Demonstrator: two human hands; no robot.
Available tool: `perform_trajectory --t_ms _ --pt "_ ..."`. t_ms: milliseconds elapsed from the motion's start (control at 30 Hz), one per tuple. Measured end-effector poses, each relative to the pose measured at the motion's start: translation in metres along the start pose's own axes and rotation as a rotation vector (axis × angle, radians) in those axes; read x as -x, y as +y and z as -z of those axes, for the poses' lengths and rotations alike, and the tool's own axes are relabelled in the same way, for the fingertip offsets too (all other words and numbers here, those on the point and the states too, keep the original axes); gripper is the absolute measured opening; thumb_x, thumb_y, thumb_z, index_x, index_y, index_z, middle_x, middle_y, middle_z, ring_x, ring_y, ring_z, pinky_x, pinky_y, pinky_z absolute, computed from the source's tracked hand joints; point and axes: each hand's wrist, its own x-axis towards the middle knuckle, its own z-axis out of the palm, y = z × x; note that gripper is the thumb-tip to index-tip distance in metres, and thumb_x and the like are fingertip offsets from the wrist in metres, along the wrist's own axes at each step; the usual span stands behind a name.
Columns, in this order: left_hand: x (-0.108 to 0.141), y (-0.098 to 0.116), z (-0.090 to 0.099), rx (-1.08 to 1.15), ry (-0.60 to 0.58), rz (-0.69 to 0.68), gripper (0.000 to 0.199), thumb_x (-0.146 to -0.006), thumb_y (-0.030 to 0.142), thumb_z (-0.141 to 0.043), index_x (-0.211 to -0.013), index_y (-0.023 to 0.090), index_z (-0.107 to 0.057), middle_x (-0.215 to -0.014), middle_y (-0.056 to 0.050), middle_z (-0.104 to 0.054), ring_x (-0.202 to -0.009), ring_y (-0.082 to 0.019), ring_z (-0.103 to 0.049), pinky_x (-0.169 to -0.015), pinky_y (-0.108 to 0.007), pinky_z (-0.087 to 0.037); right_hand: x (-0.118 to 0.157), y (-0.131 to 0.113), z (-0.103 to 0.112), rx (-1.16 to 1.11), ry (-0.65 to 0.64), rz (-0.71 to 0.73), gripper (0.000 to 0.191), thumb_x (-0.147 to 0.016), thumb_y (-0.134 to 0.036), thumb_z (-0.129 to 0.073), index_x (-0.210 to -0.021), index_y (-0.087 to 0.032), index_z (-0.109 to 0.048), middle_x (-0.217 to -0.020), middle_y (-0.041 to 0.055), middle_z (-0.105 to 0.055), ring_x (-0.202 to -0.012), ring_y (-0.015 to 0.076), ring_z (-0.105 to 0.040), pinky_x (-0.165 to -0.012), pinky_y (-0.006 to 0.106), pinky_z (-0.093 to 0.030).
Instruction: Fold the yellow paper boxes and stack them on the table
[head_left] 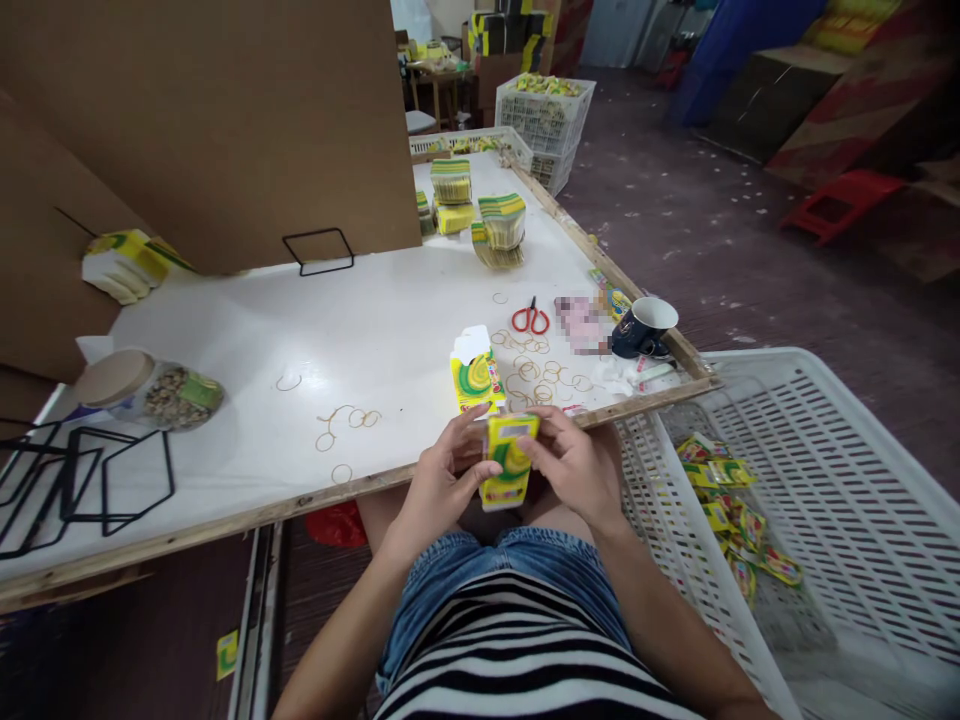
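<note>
A small yellow and green printed box (511, 465) is held upright over my lap, just off the table's front edge. My left hand (454, 465) grips its left side, thumb on the front face. On the other side my right hand (566, 460) closes around the upper right edge, thumb across the face. Right behind it on the table stands another yellow carton (475, 380) with its white top flaps raised. Loose rubber bands (529, 368) lie to the right of that carton, near red-handled scissors (531, 319).
Stacks of flat cartons (501, 225) stand farther back on the white table (247, 350). A dark mug (643, 328) sits by the right edge, a lidded jar (180, 390) and black wire frames (112, 480) at left. A white crate (840, 450) holding yellow packets is at my right.
</note>
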Motion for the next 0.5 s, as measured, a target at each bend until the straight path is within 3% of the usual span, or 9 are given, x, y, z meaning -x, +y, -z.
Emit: perform_trajectory --t_ms 100,167,300,400,500 --pt "-0.017 -0.013 0.009 -0.376 0.086 -0.164 0.059 -0.081 0.031 -0.071 -0.135 0.024 -0.05 -0.142 -0.013 -0.054 -0.136 -0.029 -0.044 -0.114 -0.049 -0.034 -0.001 0.003 0.021 -0.213 0.446 0.203 0.029 -0.081 -0.045 -0.071 -0.099 -0.026 -0.058 -0.083 -0.0012 -0.067 -0.062 0.0134 -0.061 -0.064 0.029 -0.052" --pt "-0.029 -0.026 0.016 -0.581 0.108 -0.207 0.054 -0.079 0.027 -0.072 -0.131 0.021 -0.056 -0.144 -0.014 -0.052 -0.14 -0.03 -0.039 -0.117 -0.054 -0.028 -0.002 0.004 0.031 -0.331 0.595 0.289 0.036 -0.08 -0.054 -0.068 -0.099 -0.025 -0.058 -0.091 0.0016 -0.069 -0.074 0.0153 -0.065 -0.072 0.032 -0.053" --pt "-0.041 -0.049 0.023 -0.724 0.12 -0.218 0.027 -0.086 0.019 -0.061 -0.111 0.019 -0.069 -0.131 -0.014 -0.063 -0.126 -0.028 -0.056 -0.11 -0.052 -0.041 -0.001 0.011 0.024 -0.33 0.474 0.058 0.039 -0.079 -0.055 -0.069 -0.099 -0.022 -0.061 -0.081 0.0017 -0.068 -0.063 0.0127 -0.058 -0.065 0.029 -0.05" --pt "-0.039 -0.055 0.022 -0.683 0.157 -0.232 0.023 -0.087 0.017 -0.058 -0.103 0.022 -0.073 -0.123 -0.01 -0.069 -0.118 -0.027 -0.063 -0.103 -0.049 -0.05 -0.001 0.017 0.005 -0.236 0.385 -0.105 0.035 -0.077 -0.051 -0.071 -0.084 -0.018 -0.063 -0.068 0.0009 -0.064 -0.054 0.0105 -0.049 -0.054 0.025 -0.042" --pt "-0.037 -0.053 0.022 -0.601 0.166 -0.215 0.021 -0.085 0.016 -0.06 -0.098 0.023 -0.076 -0.119 -0.008 -0.07 -0.115 -0.028 -0.064 -0.101 -0.049 -0.052 -0.004 0.022 -0.01 -0.197 0.276 -0.169 0.036 -0.074 -0.052 -0.073 -0.076 -0.017 -0.063 -0.065 0.0014 -0.064 -0.052 0.0094 -0.044 -0.049 0.023 -0.036"
